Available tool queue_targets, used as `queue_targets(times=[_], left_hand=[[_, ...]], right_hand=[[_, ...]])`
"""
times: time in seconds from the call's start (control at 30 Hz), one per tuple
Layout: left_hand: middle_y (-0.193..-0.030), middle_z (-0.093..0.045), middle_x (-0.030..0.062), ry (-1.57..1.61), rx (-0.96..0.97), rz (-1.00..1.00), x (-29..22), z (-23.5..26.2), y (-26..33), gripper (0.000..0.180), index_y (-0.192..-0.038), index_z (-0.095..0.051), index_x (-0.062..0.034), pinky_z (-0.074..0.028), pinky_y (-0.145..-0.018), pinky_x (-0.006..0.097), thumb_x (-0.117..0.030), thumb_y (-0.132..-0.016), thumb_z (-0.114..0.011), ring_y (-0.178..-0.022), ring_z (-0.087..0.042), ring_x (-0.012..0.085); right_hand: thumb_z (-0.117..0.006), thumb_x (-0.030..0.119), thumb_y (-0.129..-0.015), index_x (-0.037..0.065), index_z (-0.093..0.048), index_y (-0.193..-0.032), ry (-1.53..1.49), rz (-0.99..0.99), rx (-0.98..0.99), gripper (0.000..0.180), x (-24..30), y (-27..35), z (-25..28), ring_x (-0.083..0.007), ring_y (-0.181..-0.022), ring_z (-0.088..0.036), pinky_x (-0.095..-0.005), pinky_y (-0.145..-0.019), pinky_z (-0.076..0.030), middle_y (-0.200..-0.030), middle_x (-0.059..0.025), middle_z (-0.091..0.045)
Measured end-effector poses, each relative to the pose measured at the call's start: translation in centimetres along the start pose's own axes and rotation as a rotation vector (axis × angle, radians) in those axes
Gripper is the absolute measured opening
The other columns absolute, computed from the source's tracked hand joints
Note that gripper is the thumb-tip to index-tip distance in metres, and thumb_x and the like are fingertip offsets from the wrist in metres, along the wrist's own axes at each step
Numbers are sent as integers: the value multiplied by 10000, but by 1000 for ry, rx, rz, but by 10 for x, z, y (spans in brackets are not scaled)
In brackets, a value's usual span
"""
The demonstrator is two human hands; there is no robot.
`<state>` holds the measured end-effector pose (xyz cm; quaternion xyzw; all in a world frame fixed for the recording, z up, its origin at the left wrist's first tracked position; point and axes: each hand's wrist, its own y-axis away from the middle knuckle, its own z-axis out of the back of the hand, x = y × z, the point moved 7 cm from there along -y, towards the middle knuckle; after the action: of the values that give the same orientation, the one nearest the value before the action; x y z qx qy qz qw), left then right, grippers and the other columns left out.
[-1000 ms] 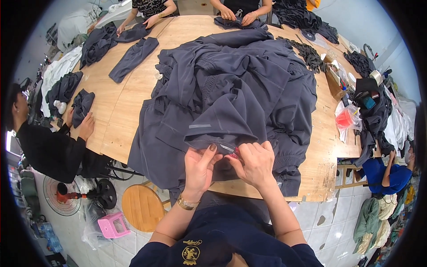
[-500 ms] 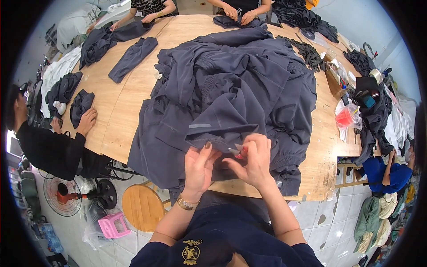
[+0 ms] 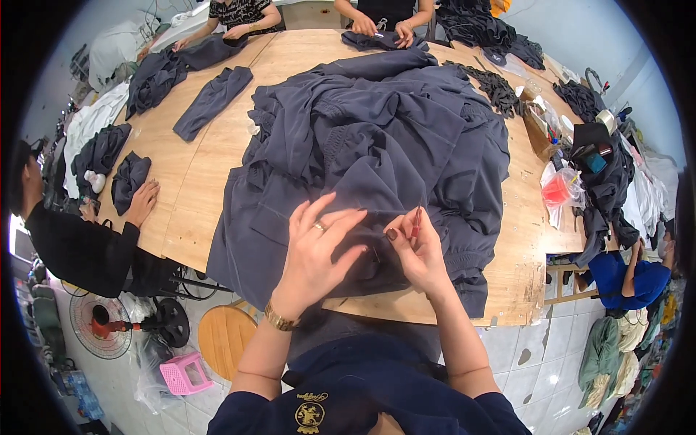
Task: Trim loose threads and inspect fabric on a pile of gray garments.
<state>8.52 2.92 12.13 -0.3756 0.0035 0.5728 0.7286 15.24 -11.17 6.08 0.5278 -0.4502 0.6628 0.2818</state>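
A large heap of dark slate-grey garments (image 3: pixel 377 145) is spread in rumpled folds over the near half of the wooden table (image 3: pixel 192 181), its lower edge draped over the table's rim. The left hand (image 3: pixel 315 257) is laid on the cloth with fingers spread and nothing gripped. A small red tool (image 3: pixel 417 221) is pinched upright between thumb and forefinger of the right hand (image 3: pixel 417 254), just above the fabric.

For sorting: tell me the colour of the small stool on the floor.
Pink stool, clearest in the head view.
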Motion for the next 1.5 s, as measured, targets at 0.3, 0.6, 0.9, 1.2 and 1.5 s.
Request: queue_targets(times=[0.3,0.6,0.9,1.2,1.5], left_hand=[[-852,-608,-26,789,84,178,34,-41,1,198,-968,-635,-38,-391,-896,303,-197,-947,-520,-918,-540,111],[-807,-510,-75,1354,-62,620,57,-64,9,224,-873,-548,-37,-358,-708,165,-210,-988,-464,-752,-414,2],[-817,-524,-77,1371,-54,630,44,-65,6,218,-905,-558,-36,-352,-696,157,-222,-984,-476,-750,-418,-3],[-864,-568,-46,1458,-95,650,51,-66,12,218,-939,-555,-40,-398,-746,174,-226,-992,-453,-804,-479,12],[-932,-586,-25,1518,-183,719,53,-61,14,206,-947,-549,-48,-401,-800,184,-218,-996,-442,-856,-500,23]], right_hand=[[-542,-19,-885,80,-338,-812,-327,-134,-49,238,-7,-5,13,-33,-697,-397,-169,-630,-351,-802,-7,-486],[-645,121,-866,46,-480,-838,50,3,-309,183,13,7,38,-41,-586,-367,-202,-519,-326,-631,42,-436],[-717,9,-679,68,-640,-1022,378,220,-193,357,30,2,2,-161,-558,-566,-249,-552,-445,-717,-56,-620],[-624,-65,-663,33,-622,-891,337,302,79,249,38,24,-20,-202,-561,-554,-283,-547,-428,-680,-64,-596],[-618,17,-824,-16,-618,-863,-258,-375,537,51,9,41,-19,-28,-753,-551,-192,-695,-465,-792,-2,-631]])
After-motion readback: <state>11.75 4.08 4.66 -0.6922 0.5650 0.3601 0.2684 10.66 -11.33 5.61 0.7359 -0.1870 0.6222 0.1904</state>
